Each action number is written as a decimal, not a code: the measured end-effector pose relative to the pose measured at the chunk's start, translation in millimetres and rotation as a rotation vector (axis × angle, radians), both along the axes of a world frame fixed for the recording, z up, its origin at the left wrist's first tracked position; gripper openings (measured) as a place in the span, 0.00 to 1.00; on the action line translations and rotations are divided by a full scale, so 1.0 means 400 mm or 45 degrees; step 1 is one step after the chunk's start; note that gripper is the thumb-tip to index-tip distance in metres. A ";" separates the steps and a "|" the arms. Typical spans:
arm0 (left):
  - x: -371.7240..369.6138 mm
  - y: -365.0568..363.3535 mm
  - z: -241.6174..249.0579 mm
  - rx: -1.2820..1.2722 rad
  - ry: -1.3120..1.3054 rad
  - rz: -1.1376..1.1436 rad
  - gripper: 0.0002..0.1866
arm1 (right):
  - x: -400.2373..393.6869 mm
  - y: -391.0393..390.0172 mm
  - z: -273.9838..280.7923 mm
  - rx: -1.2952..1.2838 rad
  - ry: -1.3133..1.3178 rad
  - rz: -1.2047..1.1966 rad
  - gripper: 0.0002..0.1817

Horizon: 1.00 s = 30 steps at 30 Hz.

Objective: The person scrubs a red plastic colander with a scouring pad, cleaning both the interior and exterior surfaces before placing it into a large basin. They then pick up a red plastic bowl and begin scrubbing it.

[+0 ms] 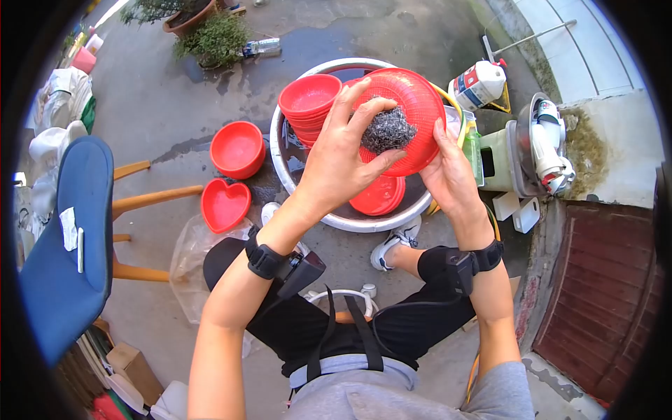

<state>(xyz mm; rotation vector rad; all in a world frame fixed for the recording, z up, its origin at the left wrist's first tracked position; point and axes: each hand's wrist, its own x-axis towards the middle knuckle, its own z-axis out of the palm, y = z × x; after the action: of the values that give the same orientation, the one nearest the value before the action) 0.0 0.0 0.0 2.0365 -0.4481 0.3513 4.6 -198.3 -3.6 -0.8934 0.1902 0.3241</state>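
Observation:
My left hand (pixel 343 150) is closed around a grey steel wool scrubber (pixel 387 131), pressed against a round red plastic basket (pixel 413 91) with a fine ribbed pattern. On the right, my right hand (pixel 451 168) grips the basket's edge, its thumb on the near side. Both hands are above a large metal basin (pixel 283 164). A stack of red bowls (pixel 308 98) stands in the basin at the left, and another red dish (pixel 379 196) lies in it below the held basket.
Left of the basin, a red bowl (pixel 238 148) and a heart-shaped red dish (pixel 225 204) sit on the ground. A blue chair (pixel 70 245) stands farther left. At the right are a white jug (pixel 479 84), a green bottle (pixel 472 150) and a bin (pixel 498 162).

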 end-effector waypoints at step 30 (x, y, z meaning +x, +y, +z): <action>-0.021 -0.037 -0.001 0.393 -0.186 0.106 0.20 | -0.025 0.038 0.007 -0.091 -0.044 -0.204 0.19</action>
<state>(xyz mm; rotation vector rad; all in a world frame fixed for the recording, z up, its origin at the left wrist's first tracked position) -8.3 -14.6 -0.3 2.3439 -0.5344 0.5104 -5.3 -183.0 -0.9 -0.9471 0.2416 0.1534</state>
